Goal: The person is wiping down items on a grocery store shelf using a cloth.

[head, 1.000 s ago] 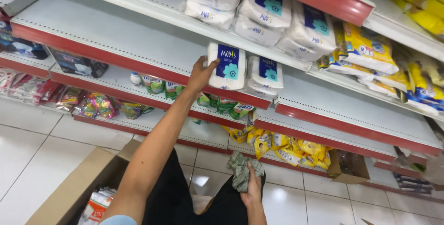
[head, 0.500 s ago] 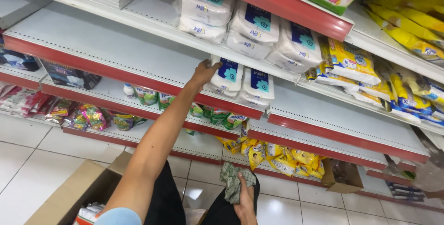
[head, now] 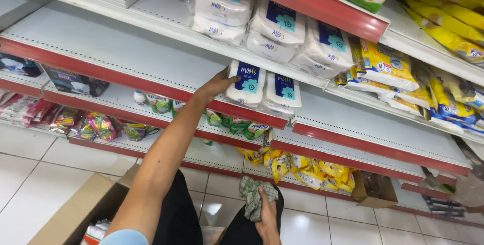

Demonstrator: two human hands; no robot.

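My left hand (head: 216, 86) reaches up to a white shelf (head: 126, 58) with a red edge and grips the left side of a white soft pack with a blue label (head: 246, 83). A second such pack (head: 280, 94) leans right beside it. Several more of these packs (head: 267, 23) are stacked on the shelf above. My right hand (head: 267, 217) hangs low by my leg, closed on a crumpled green-grey checked cloth (head: 253, 197).
Yellow packs (head: 403, 73) fill the shelves to the right, and small yellow bags (head: 297, 167) hang on a low shelf. An open cardboard box (head: 75, 215) stands on the white tiled floor at lower left. Another small box (head: 373, 192) sits under the bottom shelf.
The view has moved closer to the shelf. My left hand has slid the blue-labelled pack back along the shelf and keeps hold of it. The right hand still holds the cloth.
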